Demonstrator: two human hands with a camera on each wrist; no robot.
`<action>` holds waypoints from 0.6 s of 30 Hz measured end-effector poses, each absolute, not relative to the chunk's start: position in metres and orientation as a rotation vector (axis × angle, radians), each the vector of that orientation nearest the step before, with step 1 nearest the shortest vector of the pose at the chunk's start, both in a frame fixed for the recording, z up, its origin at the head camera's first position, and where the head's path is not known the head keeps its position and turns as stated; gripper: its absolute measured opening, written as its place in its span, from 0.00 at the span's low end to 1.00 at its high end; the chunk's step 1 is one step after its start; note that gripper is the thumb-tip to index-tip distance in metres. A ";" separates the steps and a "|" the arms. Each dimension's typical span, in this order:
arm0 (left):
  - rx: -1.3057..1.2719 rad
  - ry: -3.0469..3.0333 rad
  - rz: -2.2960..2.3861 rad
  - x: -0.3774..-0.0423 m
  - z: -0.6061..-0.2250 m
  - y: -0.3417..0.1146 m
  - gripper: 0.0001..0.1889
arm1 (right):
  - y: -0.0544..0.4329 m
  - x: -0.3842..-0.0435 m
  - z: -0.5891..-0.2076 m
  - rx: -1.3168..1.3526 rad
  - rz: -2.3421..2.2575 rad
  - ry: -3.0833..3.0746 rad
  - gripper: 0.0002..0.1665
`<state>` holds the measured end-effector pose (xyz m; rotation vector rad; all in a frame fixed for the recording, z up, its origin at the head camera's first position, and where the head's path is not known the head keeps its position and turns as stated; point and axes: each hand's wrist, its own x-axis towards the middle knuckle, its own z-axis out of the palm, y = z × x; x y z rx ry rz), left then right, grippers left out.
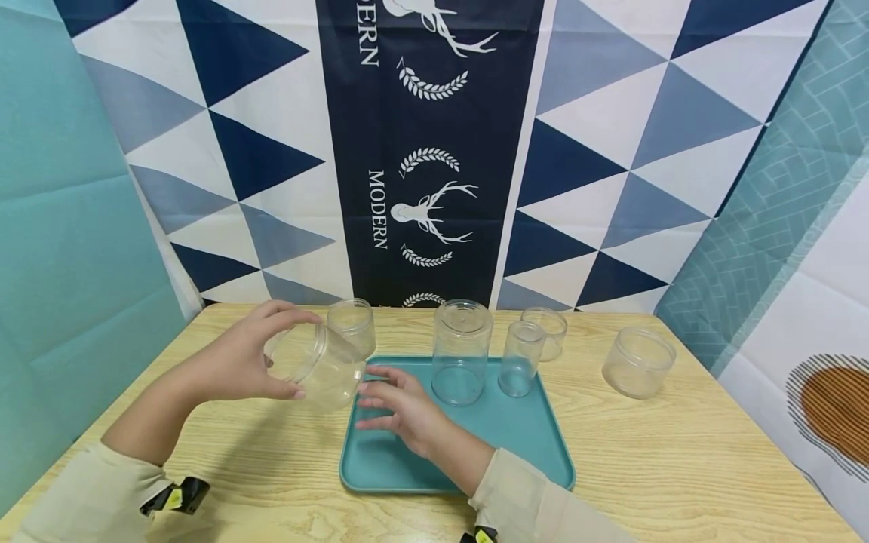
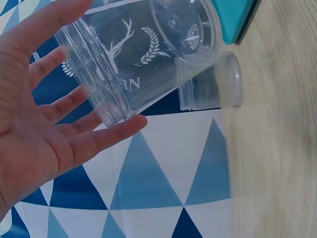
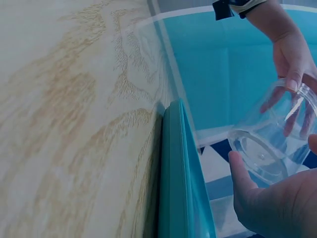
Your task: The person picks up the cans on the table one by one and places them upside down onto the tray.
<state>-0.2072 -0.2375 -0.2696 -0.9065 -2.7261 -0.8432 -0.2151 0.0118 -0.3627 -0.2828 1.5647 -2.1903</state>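
Observation:
A clear plastic jar (image 1: 337,375) is held tilted above the table, left of the tray. My left hand (image 1: 247,354) grips it around its ridged rim end, thumb on one side and fingers on the other. My right hand (image 1: 407,411) is at the jar's base, fingers spread and fairly straight; the fingertips appear to touch it. In the right wrist view, the thumb of my right hand (image 3: 282,206) lies by the round base of the jar (image 3: 262,153). The left wrist view shows the jar (image 2: 138,54) see-through, with nothing visible inside.
On the teal tray (image 1: 434,479) stand a large clear jar (image 1: 462,351) and a slimmer clear jar (image 1: 521,358), both apparently bottom up. Short clear jars stand on the wooden table: one (image 1: 358,324) behind the held jar, one (image 1: 553,332) behind the tray, one (image 1: 638,366) at right.

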 end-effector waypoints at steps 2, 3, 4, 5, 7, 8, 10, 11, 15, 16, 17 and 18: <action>-0.912 -2.720 -0.872 -0.206 -0.270 -0.236 0.45 | 0.013 -0.214 -0.361 -0.284 -2.210 1.542 0.34; -0.914 -2.716 -0.876 -0.206 -0.270 -0.235 0.45 | 0.014 -0.213 -0.361 -0.284 -2.220 1.531 0.35; -0.918 -2.708 -0.882 -0.205 -0.270 -0.234 0.46 | 0.015 -0.213 -0.361 -0.290 -2.229 1.524 0.36; -0.924 -2.700 -0.883 -0.205 -0.270 -0.233 0.46 | 0.015 -0.213 -0.360 -0.294 -2.239 1.515 0.37; -0.939 -2.676 -0.884 -0.203 -0.269 -0.230 0.46 | 0.017 -0.214 -0.360 -0.305 -2.267 1.498 0.39; -0.951 -2.660 -0.878 -0.202 -0.269 -0.228 0.46 | 0.018 -0.214 -0.360 -0.311 -2.280 1.489 0.40; -0.974 -2.627 -0.882 -0.200 -0.268 -0.225 0.46 | 0.019 -0.215 -0.359 -0.324 -2.304 1.471 0.41; -0.985 -2.612 -0.881 -0.199 -0.267 -0.224 0.46 | 0.020 -0.215 -0.359 -0.329 -2.314 1.461 0.41; -1.021 -2.564 -0.880 -0.195 -0.265 -0.217 0.45 | 0.024 -0.216 -0.358 -0.379 -2.327 1.409 0.42; -1.028 -2.555 -0.879 -0.194 -0.264 -0.215 0.45 | 0.025 -0.216 -0.358 -0.397 -2.327 1.394 0.42; -1.035 -2.547 -0.877 -0.193 -0.264 -0.214 0.45 | 0.026 -0.217 -0.358 -0.418 -2.323 1.379 0.42; -1.041 -2.540 -0.875 -0.193 -0.264 -0.213 0.45 | 0.027 -0.217 -0.358 -0.438 -2.318 1.364 0.42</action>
